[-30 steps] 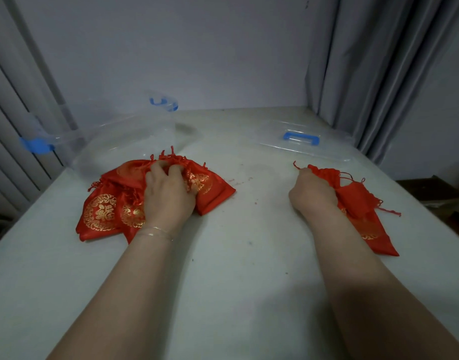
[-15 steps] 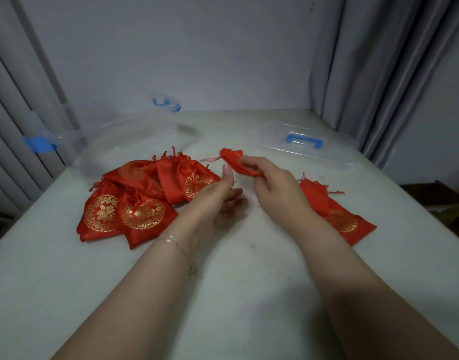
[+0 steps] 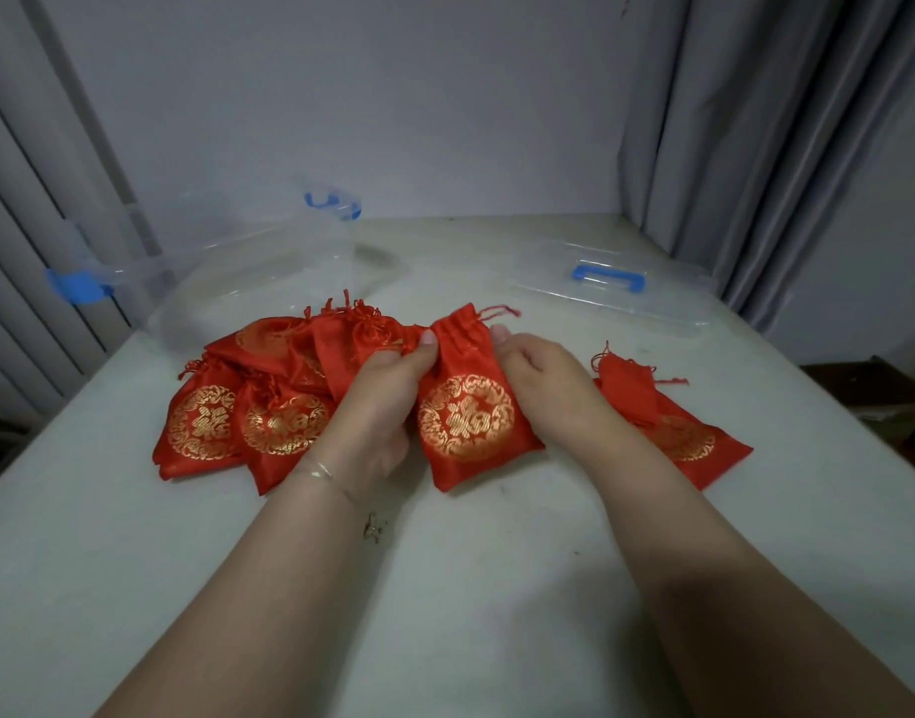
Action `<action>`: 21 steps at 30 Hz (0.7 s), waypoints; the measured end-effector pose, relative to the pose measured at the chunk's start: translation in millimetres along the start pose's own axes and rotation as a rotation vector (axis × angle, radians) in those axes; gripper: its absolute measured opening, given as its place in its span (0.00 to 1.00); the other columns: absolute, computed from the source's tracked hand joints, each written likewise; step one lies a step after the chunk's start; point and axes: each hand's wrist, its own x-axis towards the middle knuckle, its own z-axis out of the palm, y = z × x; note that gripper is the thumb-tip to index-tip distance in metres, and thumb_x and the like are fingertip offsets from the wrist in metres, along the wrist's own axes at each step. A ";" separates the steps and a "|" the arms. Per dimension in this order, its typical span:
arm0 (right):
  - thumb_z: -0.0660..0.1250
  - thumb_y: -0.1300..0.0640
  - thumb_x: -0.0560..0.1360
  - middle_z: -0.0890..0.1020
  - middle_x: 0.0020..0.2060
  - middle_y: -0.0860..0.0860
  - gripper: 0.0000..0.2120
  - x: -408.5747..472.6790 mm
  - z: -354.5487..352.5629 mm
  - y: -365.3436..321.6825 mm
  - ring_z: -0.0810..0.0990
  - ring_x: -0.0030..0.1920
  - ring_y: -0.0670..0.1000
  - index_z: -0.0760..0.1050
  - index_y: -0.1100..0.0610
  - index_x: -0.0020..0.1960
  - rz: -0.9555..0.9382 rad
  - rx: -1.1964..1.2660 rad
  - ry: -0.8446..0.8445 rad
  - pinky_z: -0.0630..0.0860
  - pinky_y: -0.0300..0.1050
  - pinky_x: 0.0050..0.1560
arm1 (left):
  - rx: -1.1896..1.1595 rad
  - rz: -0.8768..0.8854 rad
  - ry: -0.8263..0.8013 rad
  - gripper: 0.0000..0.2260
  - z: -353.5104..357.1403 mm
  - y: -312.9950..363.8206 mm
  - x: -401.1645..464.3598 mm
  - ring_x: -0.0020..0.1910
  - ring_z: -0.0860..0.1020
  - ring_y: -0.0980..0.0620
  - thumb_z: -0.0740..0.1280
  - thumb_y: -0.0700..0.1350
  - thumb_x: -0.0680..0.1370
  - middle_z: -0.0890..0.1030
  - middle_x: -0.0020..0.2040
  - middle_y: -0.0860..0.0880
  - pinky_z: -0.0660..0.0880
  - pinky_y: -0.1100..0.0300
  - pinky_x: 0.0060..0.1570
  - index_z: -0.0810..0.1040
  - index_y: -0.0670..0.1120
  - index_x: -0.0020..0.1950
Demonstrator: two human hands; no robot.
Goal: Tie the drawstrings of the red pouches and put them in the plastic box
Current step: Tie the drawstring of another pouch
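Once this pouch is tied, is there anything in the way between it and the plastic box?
The pile of red pouches lies between the held pouch and the open plastic box at far left. Lifting over it should clear; the lid sits off to the right.

wall (image 3: 367, 95): plain pale | curtains (image 3: 756, 121): grey, both sides | table (image 3: 134, 562): white | light: dim

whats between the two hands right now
In the head view, a red pouch with a gold emblem lies between the left hand and right hand; both pinch its top edge.
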 end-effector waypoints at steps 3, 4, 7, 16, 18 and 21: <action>0.57 0.48 0.80 0.65 0.25 0.46 0.21 3.9 10.7 0.8 0.63 0.27 0.44 0.62 0.53 0.30 0.046 0.225 0.034 0.62 0.43 0.32 | 0.129 0.025 -0.081 0.15 5.5 -5.4 -4.9 0.52 0.82 0.43 0.61 0.48 0.81 0.83 0.49 0.40 0.77 0.52 0.55 0.79 0.38 0.54; 0.59 0.49 0.80 0.65 0.25 0.48 0.20 5.3 13.6 2.6 0.63 0.27 0.45 0.63 0.54 0.30 0.061 0.279 0.059 0.61 0.43 0.32 | 0.159 0.036 -0.097 0.16 5.8 -7.0 -5.2 0.52 0.82 0.44 0.60 0.50 0.81 0.84 0.49 0.41 0.77 0.50 0.56 0.79 0.38 0.54; 0.62 0.51 0.79 0.70 0.28 0.54 0.16 4.6 18.5 4.5 0.69 0.31 0.51 0.70 0.58 0.35 0.116 0.459 0.109 0.67 0.46 0.37 | 0.183 0.055 -0.130 0.21 4.6 -6.9 -3.9 0.51 0.82 0.48 0.57 0.57 0.81 0.84 0.50 0.44 0.76 0.51 0.57 0.80 0.42 0.55; 0.59 0.50 0.80 0.84 0.49 0.57 0.12 3.4 16.3 -2.9 0.83 0.50 0.54 0.81 0.52 0.52 0.183 0.848 0.121 0.79 0.49 0.54 | 0.194 0.112 -0.061 0.21 -2.0 -3.5 3.0 0.52 0.82 0.52 0.54 0.57 0.81 0.85 0.47 0.50 0.73 0.50 0.61 0.85 0.53 0.43; 0.59 0.51 0.80 0.84 0.49 0.57 0.13 3.5 14.6 -2.5 0.83 0.48 0.52 0.80 0.54 0.54 0.185 0.880 0.141 0.80 0.46 0.52 | 0.258 0.202 -0.011 0.23 -2.3 -2.6 0.4 0.46 0.82 0.52 0.54 0.54 0.82 0.84 0.41 0.51 0.75 0.53 0.55 0.83 0.50 0.36; 0.58 0.52 0.81 0.83 0.44 0.55 0.14 6.3 11.5 1.5 0.83 0.42 0.48 0.79 0.56 0.55 0.174 0.916 0.198 0.81 0.40 0.44 | 0.586 0.425 0.098 0.22 -3.5 -1.7 -7.0 0.33 0.72 0.51 0.52 0.53 0.83 0.73 0.32 0.50 0.68 0.53 0.40 0.70 0.45 0.33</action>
